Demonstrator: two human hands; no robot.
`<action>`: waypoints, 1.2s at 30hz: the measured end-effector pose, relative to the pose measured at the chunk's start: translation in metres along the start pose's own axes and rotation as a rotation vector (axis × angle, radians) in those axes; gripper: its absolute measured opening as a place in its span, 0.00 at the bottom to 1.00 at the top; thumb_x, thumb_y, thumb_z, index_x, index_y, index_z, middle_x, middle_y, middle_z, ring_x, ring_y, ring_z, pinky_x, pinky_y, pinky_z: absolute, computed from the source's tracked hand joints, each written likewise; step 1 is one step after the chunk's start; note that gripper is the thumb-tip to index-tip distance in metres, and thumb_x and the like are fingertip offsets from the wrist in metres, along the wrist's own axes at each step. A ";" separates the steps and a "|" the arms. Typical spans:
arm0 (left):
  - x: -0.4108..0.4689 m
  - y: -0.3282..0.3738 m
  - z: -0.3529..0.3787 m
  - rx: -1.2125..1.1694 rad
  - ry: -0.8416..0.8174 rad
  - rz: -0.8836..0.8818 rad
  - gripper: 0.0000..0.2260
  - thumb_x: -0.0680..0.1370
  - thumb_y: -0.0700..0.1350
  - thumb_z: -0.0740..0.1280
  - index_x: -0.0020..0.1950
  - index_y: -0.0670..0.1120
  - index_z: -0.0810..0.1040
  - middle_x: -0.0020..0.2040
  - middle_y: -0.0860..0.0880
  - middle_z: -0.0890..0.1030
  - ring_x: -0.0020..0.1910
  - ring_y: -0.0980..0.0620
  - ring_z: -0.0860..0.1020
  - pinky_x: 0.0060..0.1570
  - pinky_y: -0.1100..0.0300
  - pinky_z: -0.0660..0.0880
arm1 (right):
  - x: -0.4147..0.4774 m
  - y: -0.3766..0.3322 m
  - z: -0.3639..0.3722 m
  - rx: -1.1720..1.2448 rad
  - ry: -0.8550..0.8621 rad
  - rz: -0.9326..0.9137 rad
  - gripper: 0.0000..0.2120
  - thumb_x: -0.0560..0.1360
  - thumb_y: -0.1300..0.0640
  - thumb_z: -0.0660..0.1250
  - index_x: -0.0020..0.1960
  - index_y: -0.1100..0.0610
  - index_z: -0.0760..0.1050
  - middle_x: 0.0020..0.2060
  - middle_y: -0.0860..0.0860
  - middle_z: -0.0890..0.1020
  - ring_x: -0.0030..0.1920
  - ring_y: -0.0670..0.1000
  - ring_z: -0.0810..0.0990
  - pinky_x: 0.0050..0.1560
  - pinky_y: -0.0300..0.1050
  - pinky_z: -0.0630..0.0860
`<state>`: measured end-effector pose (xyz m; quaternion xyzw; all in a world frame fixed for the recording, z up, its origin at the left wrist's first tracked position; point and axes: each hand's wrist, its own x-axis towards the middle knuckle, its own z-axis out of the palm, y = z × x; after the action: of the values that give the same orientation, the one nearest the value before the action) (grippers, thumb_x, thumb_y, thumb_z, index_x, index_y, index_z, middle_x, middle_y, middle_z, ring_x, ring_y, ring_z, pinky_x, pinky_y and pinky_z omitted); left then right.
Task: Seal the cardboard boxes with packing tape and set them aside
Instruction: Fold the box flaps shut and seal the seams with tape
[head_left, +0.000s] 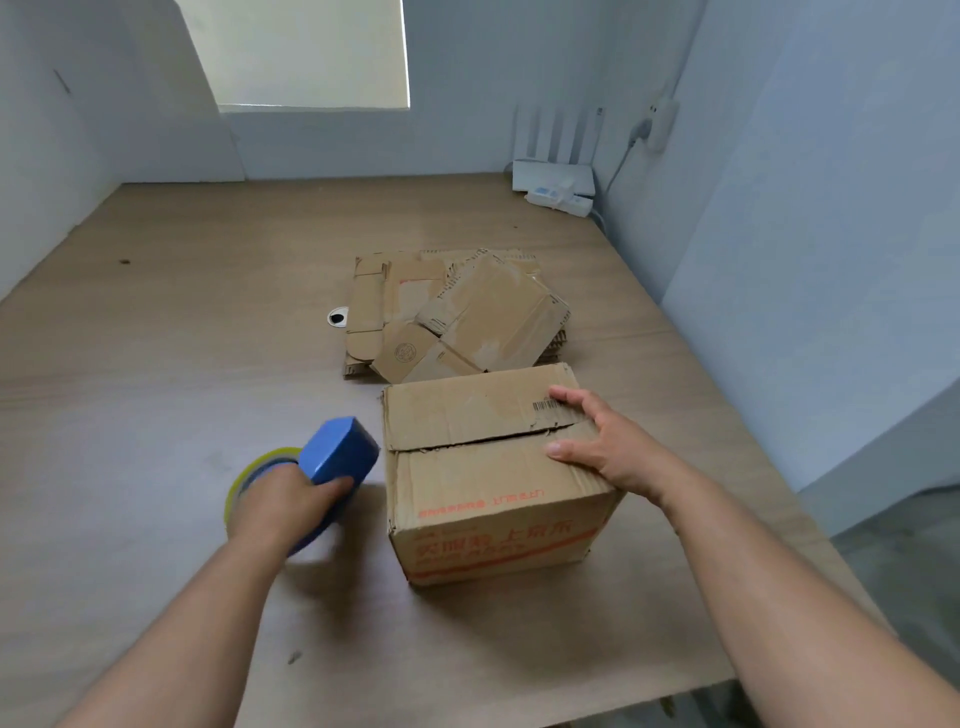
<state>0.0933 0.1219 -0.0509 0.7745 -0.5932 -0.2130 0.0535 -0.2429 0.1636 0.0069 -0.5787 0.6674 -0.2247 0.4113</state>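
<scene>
Holding the box (483, 467) and the tape gun (340, 449) on the tabletop (156, 364).

Your right hand (613, 447) lies on top of the box near its right edge, with the fingers spread out flat over the crack where the two flaps meet. The flaps are folded down, and the box stands in front of you, a bit to the right. Your left hand (283, 501) is curled round the blue tape gun, just left of the box, and the yellow roll (244, 480) sticks out beside your hand. Right behind the box lies a pile (452, 317) of flat cardboard. A white router (553, 174) sits in the far right corner.
</scene>
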 end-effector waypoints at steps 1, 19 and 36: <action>-0.004 0.004 -0.019 -0.087 0.034 -0.010 0.19 0.72 0.60 0.70 0.47 0.45 0.77 0.41 0.45 0.80 0.40 0.44 0.77 0.36 0.56 0.69 | 0.001 0.001 0.000 0.000 0.003 0.002 0.33 0.73 0.54 0.73 0.73 0.43 0.61 0.71 0.47 0.66 0.68 0.46 0.66 0.64 0.37 0.61; -0.084 0.146 -0.070 0.127 -0.382 0.388 0.14 0.70 0.63 0.70 0.49 0.59 0.73 0.47 0.59 0.78 0.47 0.57 0.77 0.50 0.57 0.78 | 0.006 0.016 0.003 -0.091 0.049 -0.029 0.32 0.72 0.42 0.68 0.73 0.37 0.60 0.73 0.55 0.60 0.74 0.55 0.56 0.73 0.49 0.58; -0.065 0.118 -0.083 -0.253 -0.577 0.522 0.28 0.57 0.71 0.73 0.50 0.57 0.78 0.44 0.59 0.83 0.43 0.58 0.81 0.40 0.64 0.78 | -0.025 -0.013 -0.004 0.641 0.003 -0.148 0.20 0.71 0.61 0.62 0.61 0.52 0.74 0.55 0.50 0.80 0.48 0.43 0.79 0.53 0.42 0.77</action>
<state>0.0073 0.1345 0.0810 0.4938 -0.7295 -0.4721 0.0319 -0.2392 0.1840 0.0264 -0.4666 0.5195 -0.4536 0.5538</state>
